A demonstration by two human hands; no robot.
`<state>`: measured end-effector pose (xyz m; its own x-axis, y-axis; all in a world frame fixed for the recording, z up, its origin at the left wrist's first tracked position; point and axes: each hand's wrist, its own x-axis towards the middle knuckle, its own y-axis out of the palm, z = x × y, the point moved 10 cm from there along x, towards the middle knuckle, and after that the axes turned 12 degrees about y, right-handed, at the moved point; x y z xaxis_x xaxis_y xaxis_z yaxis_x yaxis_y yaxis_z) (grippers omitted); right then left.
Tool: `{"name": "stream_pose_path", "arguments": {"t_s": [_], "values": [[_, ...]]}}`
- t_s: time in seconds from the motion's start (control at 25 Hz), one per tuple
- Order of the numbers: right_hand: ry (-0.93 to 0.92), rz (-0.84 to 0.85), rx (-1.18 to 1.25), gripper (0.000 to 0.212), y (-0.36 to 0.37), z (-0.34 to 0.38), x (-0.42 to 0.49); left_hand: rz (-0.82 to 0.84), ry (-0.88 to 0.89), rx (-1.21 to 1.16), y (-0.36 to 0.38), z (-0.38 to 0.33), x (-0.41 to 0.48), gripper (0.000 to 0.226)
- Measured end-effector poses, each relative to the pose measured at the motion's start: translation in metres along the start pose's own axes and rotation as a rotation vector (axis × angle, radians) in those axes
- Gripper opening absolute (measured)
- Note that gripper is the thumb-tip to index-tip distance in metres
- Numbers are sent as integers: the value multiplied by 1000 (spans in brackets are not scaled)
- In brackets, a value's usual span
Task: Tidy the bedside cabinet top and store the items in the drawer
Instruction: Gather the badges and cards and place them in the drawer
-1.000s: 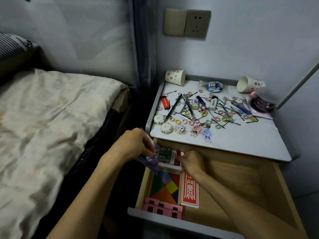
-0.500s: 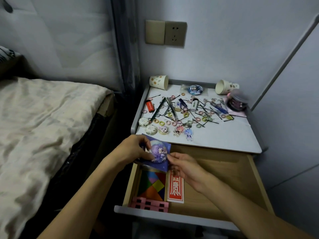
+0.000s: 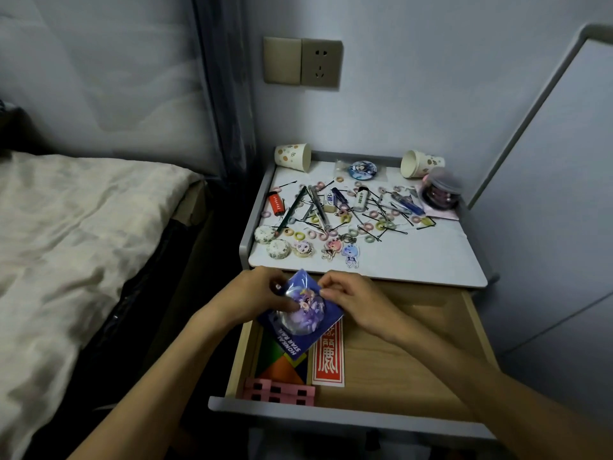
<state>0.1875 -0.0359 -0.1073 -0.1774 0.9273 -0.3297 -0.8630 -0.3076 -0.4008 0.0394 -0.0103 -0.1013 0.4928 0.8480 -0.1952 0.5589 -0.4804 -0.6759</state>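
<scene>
The grey front rail of the open drawer (image 3: 331, 416) lies nearest the person. Just behind it, at the left end, are pink slotted blocks (image 3: 278, 391). A coloured tangram (image 3: 282, 365) sits against the left wall, with a red printed card (image 3: 328, 360) beside it, its long axis running front to back. To the right of the card, bare wood shows as far as the right wall.

The badge packet (image 3: 300, 318) is held above the left rear part of the drawer, over the tangram and the far end of the red card. It is a blue card with a round purple badge under clear wrap. It sits cornerwise, with one corner pointing away toward the cabinet. The lettered end is nearest the person and its print reads upside down. The hands cover its far edges, so its long axis cannot be fixed.

The left hand (image 3: 252, 295) grips the packet's left side, thumb on the badge face and fingers curled. The right hand (image 3: 351, 300) pinches its upper right edge.

Beyond the hands, the front strip of the cabinet top (image 3: 414, 260) is bare white. Charms (image 3: 331, 249), hair ties, pins and a red lighter (image 3: 276, 204) crowd the middle. Raised grey lips run along the left and rear edges. At the back are two paper cups (image 3: 293, 156), a second badge (image 3: 362, 169) and a clear jar (image 3: 441, 190). The bed (image 3: 83, 227) lies to the left across a dark gap.
</scene>
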Motion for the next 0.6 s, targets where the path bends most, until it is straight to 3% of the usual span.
{"name": "stream_pose_path", "arguments": {"t_s": [0.12, 0.2, 0.28, 0.4, 0.52, 0.6], "values": [[15, -54, 116, 10, -5, 0, 5, -8, 31, -158, -3, -5, 2, 44], [161, -1, 503, 20, 5, -21, 5, -45, 4, -333, -5, -3, 1, 48], [294, 175, 783, 32, 35, -35, -5, -126, -38, -432, -11, 4, 0, 46], [343, 242, 683, 30, 54, -44, -14, -185, -94, -398, -14, 14, -1, 41], [277, 96, 540, 15, 37, -41, -12, -208, -100, 32, -27, 18, -2, 32], [222, 22, 431, 17, 24, -39, -11, -177, -66, 148, -25, 15, 0, 33]]}}
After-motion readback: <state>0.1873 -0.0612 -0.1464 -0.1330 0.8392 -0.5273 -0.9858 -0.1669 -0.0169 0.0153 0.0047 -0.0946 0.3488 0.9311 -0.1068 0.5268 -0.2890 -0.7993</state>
